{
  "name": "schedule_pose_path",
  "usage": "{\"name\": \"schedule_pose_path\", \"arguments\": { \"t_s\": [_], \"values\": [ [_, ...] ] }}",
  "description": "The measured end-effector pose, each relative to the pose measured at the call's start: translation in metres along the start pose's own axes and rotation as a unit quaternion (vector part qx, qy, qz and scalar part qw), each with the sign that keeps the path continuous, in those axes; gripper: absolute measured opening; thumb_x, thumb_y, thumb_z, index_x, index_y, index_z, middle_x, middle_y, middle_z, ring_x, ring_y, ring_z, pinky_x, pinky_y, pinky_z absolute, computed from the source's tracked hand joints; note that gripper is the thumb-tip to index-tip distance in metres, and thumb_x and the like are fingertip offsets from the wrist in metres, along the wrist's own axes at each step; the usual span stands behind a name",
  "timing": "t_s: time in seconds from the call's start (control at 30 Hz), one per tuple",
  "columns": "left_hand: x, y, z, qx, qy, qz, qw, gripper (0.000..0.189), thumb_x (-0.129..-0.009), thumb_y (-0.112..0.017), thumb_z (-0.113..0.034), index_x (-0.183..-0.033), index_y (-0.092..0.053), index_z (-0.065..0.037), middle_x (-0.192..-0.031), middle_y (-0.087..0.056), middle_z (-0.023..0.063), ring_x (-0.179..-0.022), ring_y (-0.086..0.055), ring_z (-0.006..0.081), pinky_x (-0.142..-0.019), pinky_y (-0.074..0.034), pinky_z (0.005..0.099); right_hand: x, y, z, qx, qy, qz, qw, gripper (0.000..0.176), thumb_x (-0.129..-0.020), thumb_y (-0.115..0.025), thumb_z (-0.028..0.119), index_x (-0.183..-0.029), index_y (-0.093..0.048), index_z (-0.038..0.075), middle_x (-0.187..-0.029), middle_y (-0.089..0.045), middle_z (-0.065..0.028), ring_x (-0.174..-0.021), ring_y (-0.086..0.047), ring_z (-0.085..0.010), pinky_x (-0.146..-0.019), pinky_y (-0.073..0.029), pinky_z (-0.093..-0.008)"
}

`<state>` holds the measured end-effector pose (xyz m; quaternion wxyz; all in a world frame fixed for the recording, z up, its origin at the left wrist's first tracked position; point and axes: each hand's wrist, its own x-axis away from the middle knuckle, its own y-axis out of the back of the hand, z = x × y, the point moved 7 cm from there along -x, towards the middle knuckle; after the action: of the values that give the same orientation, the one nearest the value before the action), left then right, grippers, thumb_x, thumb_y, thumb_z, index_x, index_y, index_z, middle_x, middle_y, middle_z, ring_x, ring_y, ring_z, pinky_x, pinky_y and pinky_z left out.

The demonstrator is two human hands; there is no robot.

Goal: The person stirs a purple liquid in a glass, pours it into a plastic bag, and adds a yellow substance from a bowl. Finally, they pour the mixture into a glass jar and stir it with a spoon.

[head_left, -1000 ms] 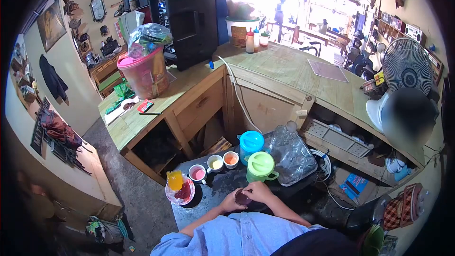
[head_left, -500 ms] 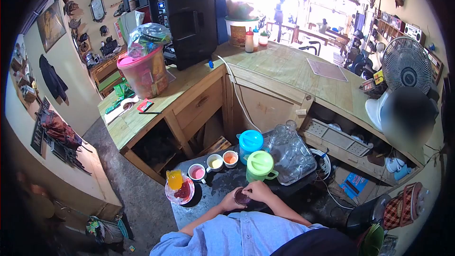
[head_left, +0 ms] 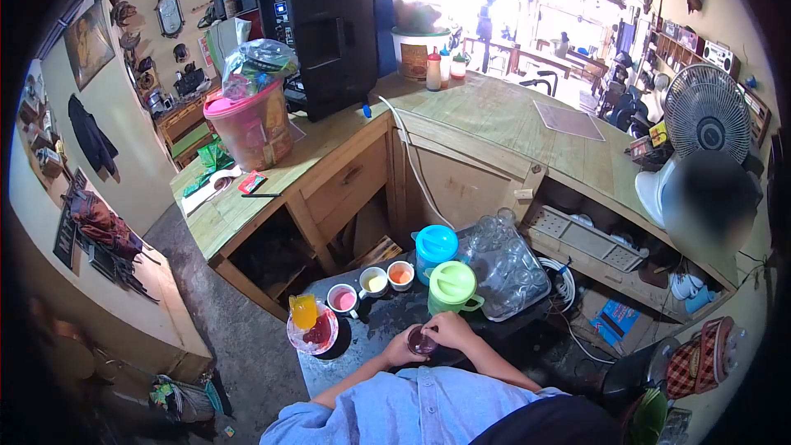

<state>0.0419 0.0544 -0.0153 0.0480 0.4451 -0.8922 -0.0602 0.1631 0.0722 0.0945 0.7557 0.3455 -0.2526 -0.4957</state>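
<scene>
Near my body, at the front of the dark table, my left hand (head_left: pixel 400 349) is wrapped round a small glass (head_left: pixel 421 341) with dark reddish contents. My right hand (head_left: pixel 449 330) is closed at the glass's rim; what its fingers hold is too small to make out. Just beyond stand a green lidded pitcher (head_left: pixel 452 287) and a blue lidded pitcher (head_left: pixel 435 249). To the left are cups with pink (head_left: pixel 342 299), yellow (head_left: pixel 373 283) and orange (head_left: pixel 400 276) contents. A bowl with red contents (head_left: pixel 321 334) has an orange-yellow container (head_left: pixel 303 312) at its edge.
A metal tray (head_left: pixel 540 284) of clear glasses lies right of the pitchers. Beyond the table runs a wooden counter (head_left: pixel 486 128) with a speaker (head_left: pixel 323 41), a pink-lidded bucket (head_left: pixel 251 128) and sauce bottles (head_left: pixel 433 71). A fan (head_left: pixel 709 115) and a person (head_left: pixel 710 202) are at the right.
Both hands stay at the glass. My right hand has shifted very slightly, and the glass shows a little more between the hands.
</scene>
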Motion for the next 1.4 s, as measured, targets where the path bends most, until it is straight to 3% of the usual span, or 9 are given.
{"name": "schedule_pose_path", "arguments": {
  "t_s": [0.2,0.3,0.4,0.8,0.87,1.1,1.17,1.27,1.4],
  "values": [
    [0.0,0.001,-0.006,0.013,-0.021,-0.003,1.0,0.085,-0.058,-0.089,-0.015,-0.13,-0.044,-0.005,-0.119,-0.058,0.0082,-0.111,-0.055,0.0172,-0.098,-0.043,0.0328,-0.002,0.006,0.002,-0.04,0.023,-0.053,0.998,0.019,-0.081,-0.066,0.024,-0.09,-0.074,0.008,-0.084,-0.069,-0.0129,-0.079,-0.066,-0.0316,-0.072,-0.053,-0.0404],
    [-0.001,0.002,0.003,-0.005,-0.009,-0.003,1.0,0.085,-0.058,-0.089,-0.015,-0.13,-0.044,-0.005,-0.119,-0.059,0.0082,-0.111,-0.055,0.0172,-0.098,-0.043,0.0326,-0.004,-0.006,-0.003,-0.017,-0.009,0.031,0.999,0.02,-0.08,-0.067,0.025,-0.09,-0.075,0.009,-0.085,-0.069,-0.0132,-0.079,-0.066,-0.0317,-0.072,-0.053,-0.0404],
    [-0.002,0.002,-0.003,0.018,-0.047,-0.015,0.999,0.085,-0.058,-0.089,-0.015,-0.13,-0.045,-0.006,-0.118,-0.059,0.0082,-0.111,-0.056,0.0173,-0.098,-0.043,0.0324,-0.005,0.007,0.0,-0.097,0.012,-0.063,0.993,0.021,-0.08,-0.067,0.026,-0.09,-0.075,0.009,-0.087,-0.07,-0.0135,-0.08,-0.066,-0.0317,-0.073,-0.053,-0.0401],
    [0.0,0.001,-0.004,-0.008,0.001,-0.004,1.0,0.084,-0.058,-0.088,-0.012,-0.13,-0.045,-0.005,-0.12,-0.058,0.0069,-0.113,-0.054,0.0166,-0.099,-0.043,0.0327,-0.004,-0.007,-0.002,-0.007,-0.017,0.043,0.999,0.021,-0.08,-0.066,0.027,-0.089,-0.075,0.01,-0.088,-0.07,-0.0126,-0.081,-0.066,-0.0314,-0.075,-0.053,-0.0409],
    [-0.002,0.0,-0.002,0.05,-0.04,-0.01,0.998,0.084,-0.058,-0.088,-0.013,-0.13,-0.045,-0.005,-0.12,-0.058,0.0071,-0.113,-0.055,0.0168,-0.099,-0.042,0.0326,-0.007,0.003,-0.002,-0.115,0.027,-0.062,0.991,0.021,-0.08,-0.067,0.027,-0.088,-0.075,0.009,-0.087,-0.069,-0.0127,-0.081,-0.066,-0.0314,-0.075,-0.053,-0.0411],
    [-0.002,0.0,0.008,0.036,-0.008,0.009,0.999,0.088,-0.058,-0.089,-0.014,-0.132,-0.043,-0.005,-0.122,-0.057,0.0081,-0.113,-0.054,0.0164,-0.1,-0.042,0.0316,-0.005,-0.007,-0.004,-0.038,0.002,0.011,0.999,0.022,-0.08,-0.067,0.027,-0.087,-0.075,0.008,-0.087,-0.069,-0.0139,-0.081,-0.066,-0.0318,-0.075,-0.053,-0.0412],
    [-0.001,0.002,0.002,0.001,-0.032,-0.006,0.999,0.088,-0.058,-0.089,-0.014,-0.132,-0.043,-0.005,-0.121,-0.057,0.008,-0.113,-0.054,0.0164,-0.1,-0.042,0.0317,-0.004,0.004,-0.002,-0.09,0.039,-0.093,0.991,0.021,-0.081,-0.068,0.025,-0.087,-0.074,0.006,-0.082,-0.069,-0.0144,-0.077,-0.066,-0.0306,-0.07,-0.053,-0.0394],
    [0.0,0.002,0.002,0.0,-0.006,-0.001,1.0,0.086,-0.058,-0.089,-0.015,-0.131,-0.044,-0.005,-0.121,-0.058,0.0079,-0.112,-0.055,0.0172,-0.099,-0.043,0.0323,-0.004,-0.01,-0.009,-0.012,0.011,0.002,1.0,0.021,-0.081,-0.068,0.026,-0.086,-0.074,0.006,-0.082,-0.069,-0.0141,-0.077,-0.066,-0.0306,-0.07,-0.053,-0.0391],
    [-0.002,0.001,0.0,0.002,-0.033,-0.001,0.999,0.087,-0.058,-0.089,-0.016,-0.131,-0.044,-0.005,-0.122,-0.058,0.008,-0.113,-0.055,0.0177,-0.099,-0.043,0.0328,-0.003,0.001,-0.002,-0.108,0.042,-0.085,0.99,0.021,-0.081,-0.068,0.025,-0.087,-0.074,0.006,-0.083,-0.069,-0.0136,-0.076,-0.066,-0.0305,-0.07,-0.053,-0.0389]
  ]
}}
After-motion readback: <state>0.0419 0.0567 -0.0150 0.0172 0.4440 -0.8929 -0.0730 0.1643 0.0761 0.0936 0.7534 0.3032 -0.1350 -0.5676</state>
